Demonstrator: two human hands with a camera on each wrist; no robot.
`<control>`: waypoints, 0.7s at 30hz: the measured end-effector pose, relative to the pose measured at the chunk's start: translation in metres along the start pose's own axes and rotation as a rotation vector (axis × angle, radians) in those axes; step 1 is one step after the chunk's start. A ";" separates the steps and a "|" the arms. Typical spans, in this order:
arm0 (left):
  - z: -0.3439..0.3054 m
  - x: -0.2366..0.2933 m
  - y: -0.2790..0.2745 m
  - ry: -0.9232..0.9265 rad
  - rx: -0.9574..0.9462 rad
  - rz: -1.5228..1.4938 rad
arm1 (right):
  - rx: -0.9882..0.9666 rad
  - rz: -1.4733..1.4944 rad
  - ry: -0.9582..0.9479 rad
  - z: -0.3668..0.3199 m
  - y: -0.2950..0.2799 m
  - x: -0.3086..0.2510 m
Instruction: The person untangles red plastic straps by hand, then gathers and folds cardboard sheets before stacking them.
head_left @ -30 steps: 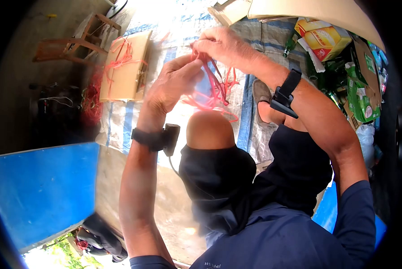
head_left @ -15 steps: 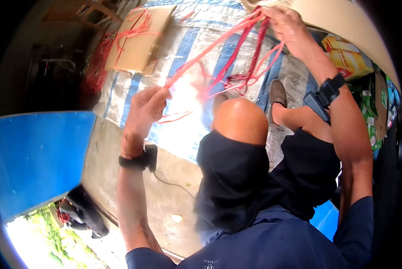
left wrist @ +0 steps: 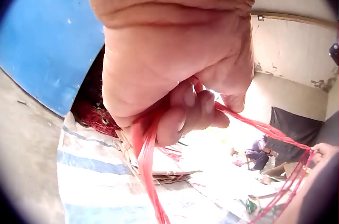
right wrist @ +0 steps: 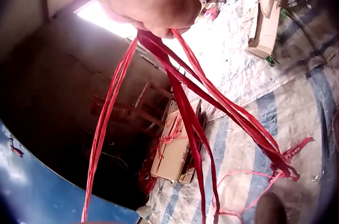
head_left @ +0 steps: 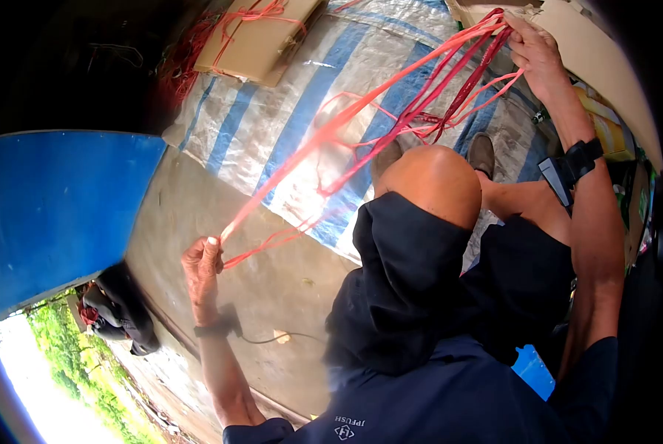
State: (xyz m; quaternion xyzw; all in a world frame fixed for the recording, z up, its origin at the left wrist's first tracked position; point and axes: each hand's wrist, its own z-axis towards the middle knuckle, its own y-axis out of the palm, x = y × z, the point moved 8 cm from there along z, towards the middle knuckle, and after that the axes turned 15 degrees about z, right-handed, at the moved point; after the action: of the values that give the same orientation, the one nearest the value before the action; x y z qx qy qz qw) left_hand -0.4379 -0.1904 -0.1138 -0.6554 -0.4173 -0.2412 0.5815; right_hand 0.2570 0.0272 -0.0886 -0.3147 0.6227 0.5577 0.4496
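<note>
Several strands of pinkish-red plastic twine run in a long slant between my hands. My left hand is low at the left, gripping one end between thumb and curled fingers; in the left wrist view a flat strand hangs down from those fingers. High at the right, my right hand pinches the gathered other end. From it droop darker red strips, spread apart in the right wrist view. A loose, knotted part dangles lower, over the striped sheet. The right fingertips are partly hidden behind that hand.
A flat cardboard bundle tied with red twine lies on the sheet, beside a tangle of red twine. My bent knee rises below the strands. A blue panel stands left, a yellow carton right. Another person is farther off.
My hands were close together over the twine and have drawn apart: the left down and leftward, the right up and rightward. The bunched twine is now stretched between them.
</note>
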 end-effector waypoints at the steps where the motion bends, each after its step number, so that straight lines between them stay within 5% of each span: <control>1: -0.004 -0.009 -0.008 -0.005 0.005 -0.002 | 0.025 0.051 0.032 0.001 0.001 -0.001; 14: -0.044 -0.081 -0.104 -0.176 0.239 0.362 | 0.085 0.011 0.023 0.017 -0.029 -0.005; 21: -0.087 -0.150 -0.122 -0.186 0.351 0.529 | -0.080 -0.169 0.018 -0.017 0.054 0.003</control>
State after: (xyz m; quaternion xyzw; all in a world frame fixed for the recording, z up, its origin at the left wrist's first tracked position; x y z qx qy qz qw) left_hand -0.6042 -0.3170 -0.1476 -0.6503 -0.3191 0.0546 0.6873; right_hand 0.2036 0.0209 -0.0697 -0.3890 0.5752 0.5393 0.4764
